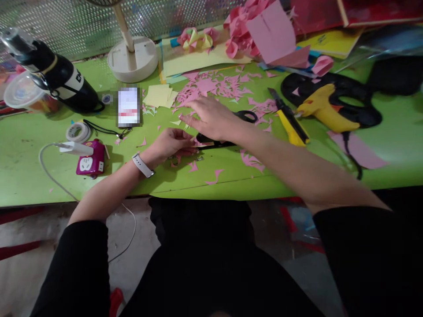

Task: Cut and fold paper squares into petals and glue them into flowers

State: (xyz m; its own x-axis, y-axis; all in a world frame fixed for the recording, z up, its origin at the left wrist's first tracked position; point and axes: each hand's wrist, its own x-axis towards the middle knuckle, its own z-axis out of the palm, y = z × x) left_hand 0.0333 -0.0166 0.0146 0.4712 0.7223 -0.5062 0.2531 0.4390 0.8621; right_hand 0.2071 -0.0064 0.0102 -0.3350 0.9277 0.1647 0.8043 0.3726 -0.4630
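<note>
My left hand (170,143), with a white watch band on the wrist, has its fingers pinched together low over the table. A bit of pink paper (200,144) shows at its fingertips. My right hand (211,118) reaches in from the right, fingers stretched out and apart, above the paper scraps. Beneath it lies a pair of black scissors (248,116), partly hidden by the palm and wrist; whether the hand touches them I cannot tell. Small pink paper scraps (220,90) spread beyond and around both hands. Yellow paper squares (159,96) lie left of the scrap heap.
At right are a yellow glue gun (330,108) on a black holder and a yellow utility knife (291,121). Folded pink paper (243,28) is piled behind. Left stand a black bottle (62,75), a phone (128,107), tape (78,131), a purple power adapter (93,156) and a white lamp base (132,61).
</note>
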